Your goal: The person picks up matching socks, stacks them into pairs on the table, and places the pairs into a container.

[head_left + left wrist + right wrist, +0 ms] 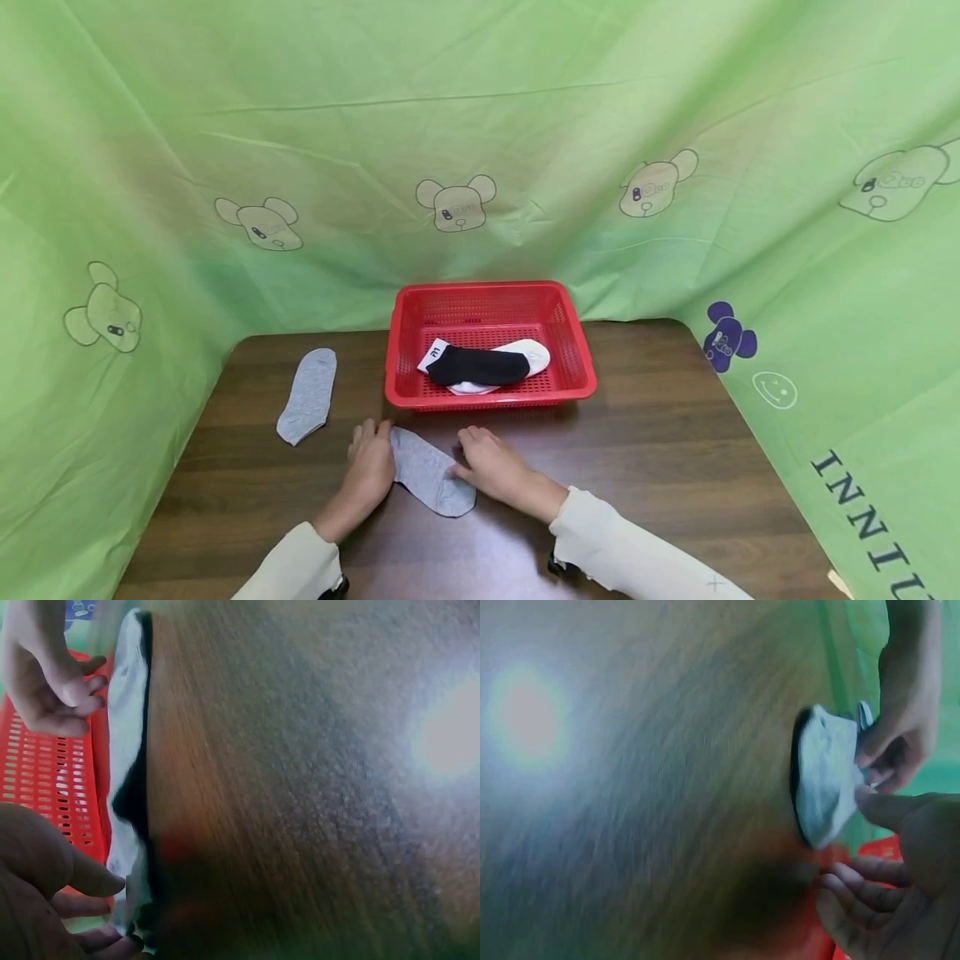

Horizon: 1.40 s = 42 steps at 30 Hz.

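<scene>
A grey ankle sock [433,472] lies slantwise on the table in front of the basket. My left hand [371,467] pinches its upper left end between thumb and fingers, as the left wrist view also shows at the sock's end [129,892]. On the other side, my right hand [495,467] hovers with fingers apart, its thumb right at the sock's edge. In the right wrist view this thumb [889,808] overlaps the side of the sock [825,776]. A second grey sock [309,395] lies flat farther left.
A red perforated basket [491,401] stands at the back of the wooden table [660,467]. Inside it, a black sock [483,367] with a white cuff lies across a white sock [534,353]. Green printed curtains [525,100] enclose the table's back and sides.
</scene>
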Each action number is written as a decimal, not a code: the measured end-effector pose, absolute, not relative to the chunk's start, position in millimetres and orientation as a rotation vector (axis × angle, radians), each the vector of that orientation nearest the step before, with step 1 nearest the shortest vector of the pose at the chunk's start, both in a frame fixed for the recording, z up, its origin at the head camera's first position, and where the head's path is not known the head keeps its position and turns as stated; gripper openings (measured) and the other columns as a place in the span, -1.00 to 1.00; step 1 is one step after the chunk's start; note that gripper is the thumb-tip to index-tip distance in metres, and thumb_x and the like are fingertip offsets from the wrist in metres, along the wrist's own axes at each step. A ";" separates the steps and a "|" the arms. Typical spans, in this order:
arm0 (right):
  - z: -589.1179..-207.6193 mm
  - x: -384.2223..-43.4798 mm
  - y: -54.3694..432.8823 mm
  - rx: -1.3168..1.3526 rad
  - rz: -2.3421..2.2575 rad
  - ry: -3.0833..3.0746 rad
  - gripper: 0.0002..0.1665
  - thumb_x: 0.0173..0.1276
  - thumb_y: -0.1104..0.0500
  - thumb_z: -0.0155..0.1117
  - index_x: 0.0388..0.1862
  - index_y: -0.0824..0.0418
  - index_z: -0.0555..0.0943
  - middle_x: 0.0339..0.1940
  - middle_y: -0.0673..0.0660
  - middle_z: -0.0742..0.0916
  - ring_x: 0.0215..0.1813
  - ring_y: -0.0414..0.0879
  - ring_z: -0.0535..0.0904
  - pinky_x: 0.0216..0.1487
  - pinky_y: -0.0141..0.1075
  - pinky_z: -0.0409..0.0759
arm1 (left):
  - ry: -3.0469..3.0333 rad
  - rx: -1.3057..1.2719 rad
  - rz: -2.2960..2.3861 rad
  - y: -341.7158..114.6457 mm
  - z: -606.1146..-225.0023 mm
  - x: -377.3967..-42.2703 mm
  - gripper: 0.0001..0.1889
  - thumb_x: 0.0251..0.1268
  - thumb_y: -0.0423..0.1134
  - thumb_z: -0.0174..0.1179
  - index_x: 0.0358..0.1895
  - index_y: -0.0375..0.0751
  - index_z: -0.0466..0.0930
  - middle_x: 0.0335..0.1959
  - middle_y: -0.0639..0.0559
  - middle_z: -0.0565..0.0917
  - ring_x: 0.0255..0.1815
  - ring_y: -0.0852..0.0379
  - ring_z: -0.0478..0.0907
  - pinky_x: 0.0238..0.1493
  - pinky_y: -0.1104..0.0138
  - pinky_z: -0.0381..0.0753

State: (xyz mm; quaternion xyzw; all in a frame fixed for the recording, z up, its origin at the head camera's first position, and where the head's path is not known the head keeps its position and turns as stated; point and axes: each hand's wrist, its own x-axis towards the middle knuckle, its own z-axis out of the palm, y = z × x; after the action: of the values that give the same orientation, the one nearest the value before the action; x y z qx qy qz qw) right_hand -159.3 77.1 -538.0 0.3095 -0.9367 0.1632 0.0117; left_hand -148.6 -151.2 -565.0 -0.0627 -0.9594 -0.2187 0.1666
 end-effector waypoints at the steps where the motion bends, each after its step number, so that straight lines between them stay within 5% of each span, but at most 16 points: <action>1: -540.2 -158.9 74.4 0.962 0.488 -2.929 -0.54 0.24 -0.09 0.52 -0.17 0.20 0.57 -0.27 0.05 0.65 -0.15 -0.06 0.61 -0.05 -0.21 0.64 | -2.726 -0.173 -0.624 -150.9 -565.9 -148.9 -0.72 0.10 -0.61 0.15 -0.08 -0.44 0.61 -0.27 -0.27 0.52 -0.20 -0.28 0.44 -0.40 -0.01 0.44; 11: -544.3 -152.0 69.9 0.888 0.715 -3.011 -0.65 0.16 0.14 0.59 -0.24 0.18 0.56 -0.40 0.02 0.70 -0.28 -0.07 0.68 -0.34 -0.25 0.60 | -2.736 -0.155 -0.770 -154.6 -563.3 -149.3 -0.76 0.00 -0.66 0.16 -0.21 -0.48 0.63 -0.34 -0.22 0.49 -0.31 -0.24 0.48 -0.23 0.00 0.49; 18: -538.0 -157.1 81.3 0.880 1.001 -3.033 -0.79 0.13 0.33 0.44 -0.43 0.16 0.55 -0.45 -0.01 0.57 -0.32 -0.19 0.45 -0.16 -0.32 0.52 | -2.795 -0.095 -1.001 -152.3 -551.0 -149.2 -0.84 0.03 -0.60 0.20 -0.31 -0.39 0.67 -0.37 -0.15 0.52 -0.33 -0.08 0.53 -0.28 0.12 0.53; 27: -529.7 -163.9 107.7 0.609 1.434 -3.021 -0.68 0.07 0.39 0.44 -0.19 0.28 0.56 -0.35 0.09 0.67 -0.32 -0.19 0.52 -0.28 -0.38 0.50 | -2.765 0.007 -1.264 -140.7 -533.8 -144.6 -0.86 0.06 -0.53 0.29 -0.31 -0.28 0.68 -0.45 -0.06 0.68 -0.42 0.11 0.52 -0.35 0.27 0.49; 35: -520.7 -170.1 145.5 0.623 1.762 -2.929 -0.70 0.11 0.46 0.43 -0.15 0.39 0.63 -0.27 0.23 0.71 -0.23 -0.17 0.57 -0.18 -0.47 0.54 | -2.769 0.066 -1.580 -124.5 -525.8 -137.7 -0.88 0.16 -0.52 0.32 -0.23 -0.36 0.67 -0.50 0.02 0.65 -0.52 0.26 0.47 -0.45 0.45 0.48; 42: -519.2 -171.1 181.1 0.558 1.940 -2.880 -0.65 0.18 0.42 0.48 -0.09 0.49 0.59 -0.27 0.25 0.68 -0.26 -0.22 0.55 -0.20 -0.50 0.56 | -2.685 0.069 -1.836 -109.1 -527.7 -131.3 -0.85 0.15 -0.61 0.31 -0.20 -0.51 0.62 -0.43 -0.10 0.67 -0.51 0.22 0.55 -0.41 0.24 0.73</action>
State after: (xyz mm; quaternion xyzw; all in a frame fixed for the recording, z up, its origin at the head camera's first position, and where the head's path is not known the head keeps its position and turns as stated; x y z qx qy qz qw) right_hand -171.1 181.1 -519.2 0.1559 -0.8045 0.5418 -0.1867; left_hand -131.3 -109.1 -527.7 0.0212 -0.8240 -0.5635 -0.0561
